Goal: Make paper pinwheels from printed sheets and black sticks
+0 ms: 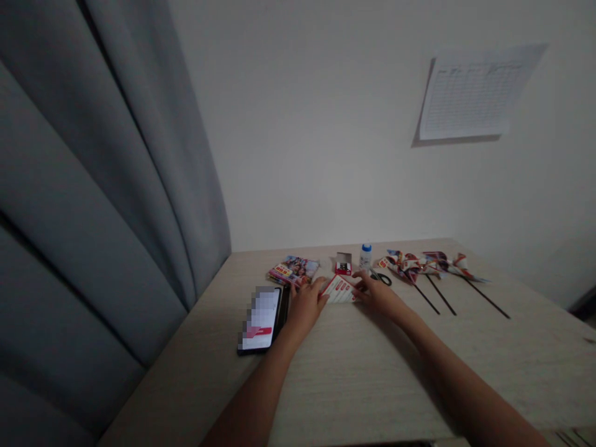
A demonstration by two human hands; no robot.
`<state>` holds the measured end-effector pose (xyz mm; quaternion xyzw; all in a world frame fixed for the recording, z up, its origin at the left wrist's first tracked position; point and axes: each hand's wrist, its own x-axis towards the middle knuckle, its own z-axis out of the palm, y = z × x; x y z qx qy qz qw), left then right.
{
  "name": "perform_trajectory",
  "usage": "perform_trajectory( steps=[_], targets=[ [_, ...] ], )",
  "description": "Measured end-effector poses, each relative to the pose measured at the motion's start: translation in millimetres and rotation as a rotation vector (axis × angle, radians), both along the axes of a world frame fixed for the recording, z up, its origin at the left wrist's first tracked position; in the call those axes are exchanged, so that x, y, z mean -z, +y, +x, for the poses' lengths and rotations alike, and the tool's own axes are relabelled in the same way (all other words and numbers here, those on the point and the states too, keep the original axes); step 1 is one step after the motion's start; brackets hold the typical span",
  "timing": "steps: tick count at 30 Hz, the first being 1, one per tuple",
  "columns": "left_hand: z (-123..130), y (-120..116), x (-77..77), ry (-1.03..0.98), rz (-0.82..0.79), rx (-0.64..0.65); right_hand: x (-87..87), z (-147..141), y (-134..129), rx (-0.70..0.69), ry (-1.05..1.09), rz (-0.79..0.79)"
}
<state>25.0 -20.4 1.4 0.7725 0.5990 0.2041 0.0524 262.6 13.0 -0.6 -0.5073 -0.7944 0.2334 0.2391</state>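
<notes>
"Red-and-white paper (339, 290), smooth, folded to a point at twelve o'clock. Who has it?"

"Both hands. The left hand (306, 305) pinches its nine o'clock side, the right hand (375, 293) its three o'clock side, on the pale, wood-grained table (321, 385)."

"Anything crowding them?"

"A lit phone (261, 320) at eight o'clock of the paper, glossy booklets (298, 269) at ten, scissors (383, 279) just beyond the right hand. Twisted paper pinwheels (410, 264) with thin dark sticks lie around three."

"Containers?"

"Small red box (343, 269) at twelve, lid up, something dark inside, too small to tell. Blue-capped bottle (365, 256) upright at one; I can't read its contents."
</notes>
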Motion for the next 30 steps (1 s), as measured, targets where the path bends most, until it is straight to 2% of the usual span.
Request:
perform_trajectory(
  steps=[4,8,16,30],
  targets=[
    [2,-1,4.1,0.036,0.050,0.037,4.2,-4,0,0.006,-0.093,0.074],
    [1,-1,9.0,0.028,0.051,0.038,3.0,-3,1,-0.057,-0.165,0.144],
    [-2,-2,10.4,0.045,0.046,0.051,0.0,1,1,-0.115,-0.157,0.110],
    [-1,-4,3.8,0.084,0.041,0.033,-3.6,-1,-3,-0.058,-0.303,0.153]
  ],
)
